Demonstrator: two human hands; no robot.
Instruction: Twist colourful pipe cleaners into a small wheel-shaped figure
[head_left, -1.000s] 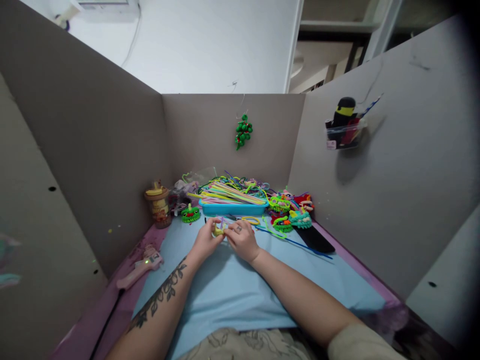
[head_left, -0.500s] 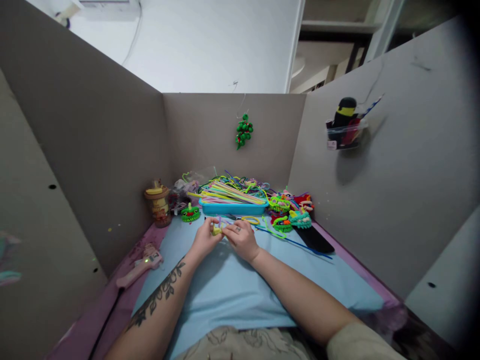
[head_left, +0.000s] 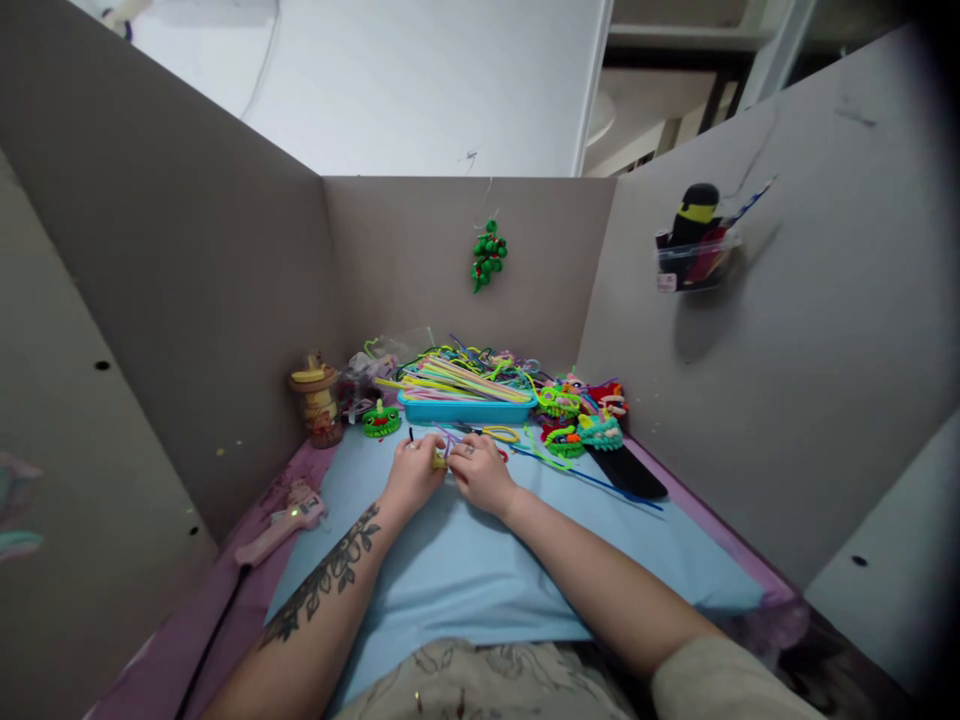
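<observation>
My left hand (head_left: 414, 474) is closed on a small yellow pipe-cleaner piece (head_left: 439, 462), mostly hidden by the fingers. Against it my right hand (head_left: 483, 474) is pinched, its fingertips meeting those of the left. A thin purple pipe cleaner (head_left: 448, 437) sticks up between the two hands and seems to be gripped by the right fingers. Just behind the right hand lie yellow-handled scissors (head_left: 499, 434). Both hands are held above the light blue cloth (head_left: 457, 570).
A blue tray (head_left: 469, 411) heaped with pipe cleaners stands behind. Several fuzzy figures lie right, beside a black strip (head_left: 626, 472) and a dark blue pipe cleaner (head_left: 600, 484). Left are a green figure (head_left: 382, 422), a lidded cup (head_left: 318, 405) and a pink glue gun (head_left: 281, 530). Grey panels enclose the table.
My left hand has turned, covering more of the yellow piece. The right fingers have shifted slightly, still close to the left. The purple strand now stands at a different slant. The view has tilted a little.
</observation>
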